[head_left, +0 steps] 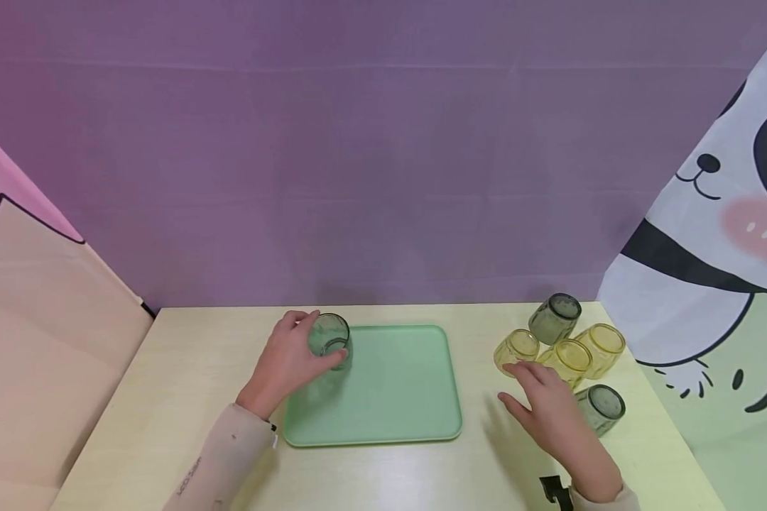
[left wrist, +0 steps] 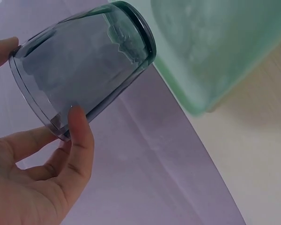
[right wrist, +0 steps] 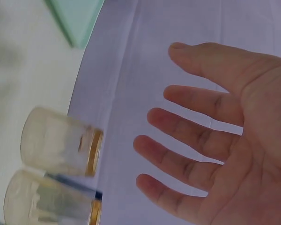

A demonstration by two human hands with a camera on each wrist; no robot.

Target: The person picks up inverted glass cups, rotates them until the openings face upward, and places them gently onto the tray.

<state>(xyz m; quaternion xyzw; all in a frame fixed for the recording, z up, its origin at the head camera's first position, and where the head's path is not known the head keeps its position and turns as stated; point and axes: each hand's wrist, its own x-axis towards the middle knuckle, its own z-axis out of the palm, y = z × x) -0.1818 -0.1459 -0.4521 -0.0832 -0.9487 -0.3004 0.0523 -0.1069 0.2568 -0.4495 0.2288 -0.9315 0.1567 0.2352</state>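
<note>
My left hand [head_left: 292, 358] grips a grey-tinted clear glass [head_left: 329, 337] near its wide rim, thumb on one side and fingers on the other. In the left wrist view the glass [left wrist: 84, 70] has its thick base towards the green tray [left wrist: 215, 56]. From the head, it overlaps the tray's far left corner. Above the table on the right, my right hand [head_left: 552, 408] has its fingers spread and holds nothing. Beside and beyond its fingertips stand three yellow glasses [head_left: 519, 349]. The right wrist view shows that palm [right wrist: 267, 140] bare, with two yellow glasses [right wrist: 58, 143] below the fingers.
A dark grey glass [head_left: 555, 317] stands behind the yellow ones, and another grey glass [head_left: 604, 408] stands just right of my right hand. The tray [head_left: 390, 383] lies mid-table. A purple cloth [head_left: 383, 177] hangs along the table's back edge; printed cloths flank both sides.
</note>
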